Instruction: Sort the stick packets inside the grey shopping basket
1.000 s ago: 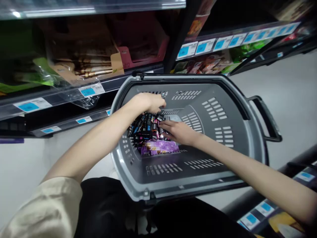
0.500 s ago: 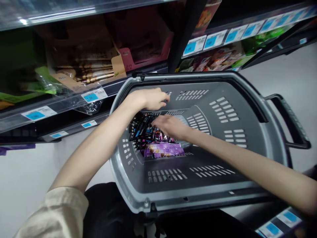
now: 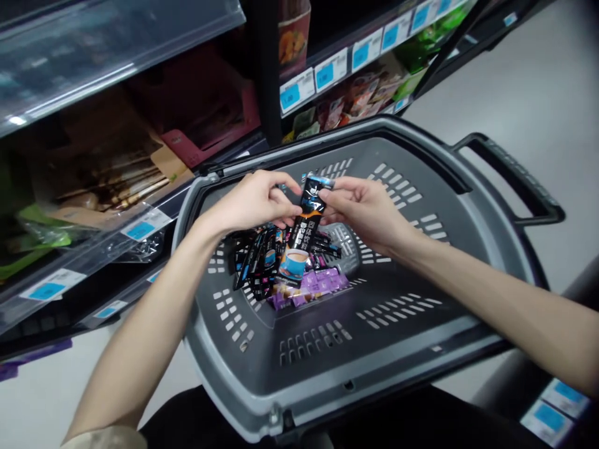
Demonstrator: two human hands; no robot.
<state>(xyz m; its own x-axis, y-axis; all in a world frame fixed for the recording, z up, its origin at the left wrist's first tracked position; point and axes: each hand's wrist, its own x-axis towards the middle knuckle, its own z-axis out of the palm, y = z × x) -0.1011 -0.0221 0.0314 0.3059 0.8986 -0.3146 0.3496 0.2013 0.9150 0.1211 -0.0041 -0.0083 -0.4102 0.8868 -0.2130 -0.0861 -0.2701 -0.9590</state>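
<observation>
A grey plastic shopping basket rests on my lap in a shop aisle. Both hands are over it, holding up one long black sachet with a cup pictured at its lower end. My left hand pinches the sachet's upper left side. My right hand pinches its top edge from the right. Under them, in the basket's bottom, lie several more black sachets and some purple packets.
Shelves with blue price tags and boxed goods stand at the left and behind the basket. The basket's black handle sticks out at the right. Pale floor stretches away at the upper right. Another shelf edge with tags shows at the lower right.
Both hands have risen out of the pile in the basket and now hold one black sachet up between them. The view has shifted, with the basket lower and nearer.
</observation>
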